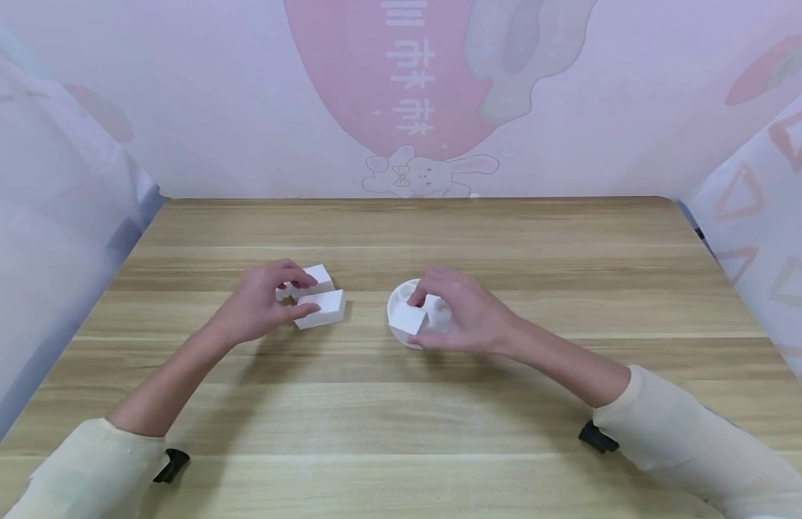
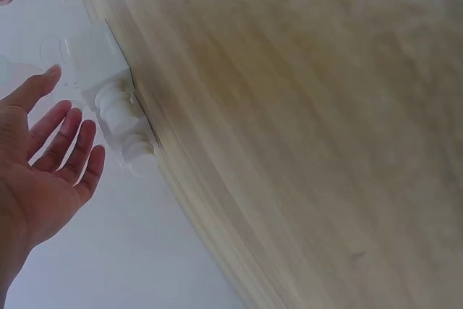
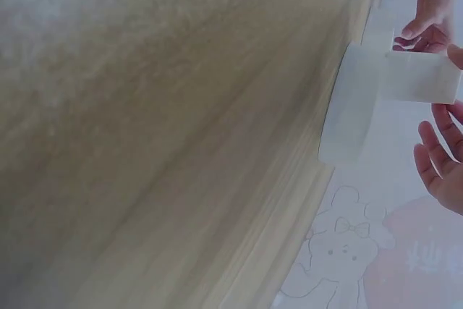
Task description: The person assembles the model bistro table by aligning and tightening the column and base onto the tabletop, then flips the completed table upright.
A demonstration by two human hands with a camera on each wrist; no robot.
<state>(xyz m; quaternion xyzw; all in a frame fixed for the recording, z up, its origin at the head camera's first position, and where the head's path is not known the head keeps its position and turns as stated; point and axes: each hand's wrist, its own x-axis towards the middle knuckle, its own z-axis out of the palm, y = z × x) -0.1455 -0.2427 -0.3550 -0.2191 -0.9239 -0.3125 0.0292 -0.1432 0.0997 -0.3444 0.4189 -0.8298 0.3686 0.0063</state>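
On the wood-grain table (image 1: 401,418), a little right of the far-side middle: round white base (image 1: 396,297), circular shapes visible on its upper face. Right hand (image 1: 466,311) over it, grip closed down on a white block (image 1: 407,319), pinched between thumb and fingertips. Held block is at or just above the base; whether it is seated, I cannot tell from here. To the left, two more blocks lie close beside each other, the far block (image 1: 322,277) and the near block (image 1: 329,306). Left hand (image 1: 263,303) is there, grip spread, fingers loosely bent over the pair and holding neither, as far as I can judge. From the left wrist, stepped round knobs (image 2: 117,106) show on the block side nearest that hand. Progress, my estimate: one block brought to the base, its release not yet made; the left pair stands apart from the base, so any work with those two appears outstanding. Nothing looks finished.
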